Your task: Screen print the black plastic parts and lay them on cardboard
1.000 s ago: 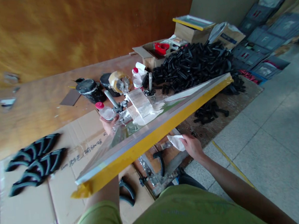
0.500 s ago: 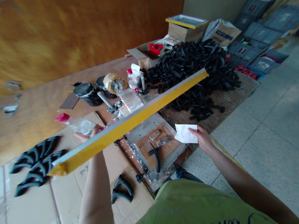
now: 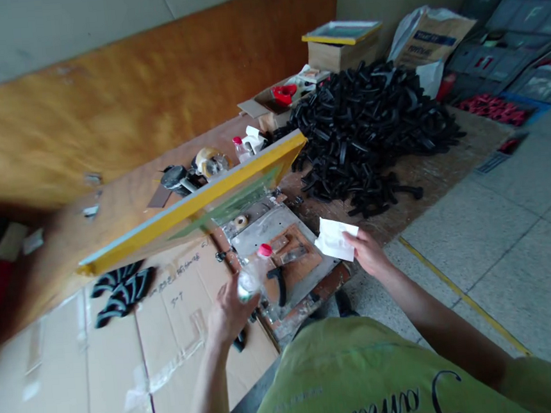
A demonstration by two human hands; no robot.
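Observation:
My left hand (image 3: 229,312) is closed round a small clear plastic bottle with a red cap (image 3: 253,272), held tilted over the near edge of the workbench. My right hand (image 3: 369,253) pinches a folded white cloth (image 3: 335,238) beside a metal jig plate (image 3: 279,245) that has a black curved part lying on it. A yellow-edged screen frame (image 3: 193,204) stands raised and tilted above the jig, with neither hand touching it.
A big heap of black curved plastic parts (image 3: 369,124) covers the bench's right end. Ink tins, a tape roll and another red-capped bottle (image 3: 239,148) stand behind the frame. Flattened cardboard (image 3: 77,365) with black parts (image 3: 121,290) lies left. Boxes and crates are stacked at the far right.
The bottle has come down from beyond the frame to in front of it, near the jig. The frame has swung up and away to the left. My right hand stayed put with the cloth.

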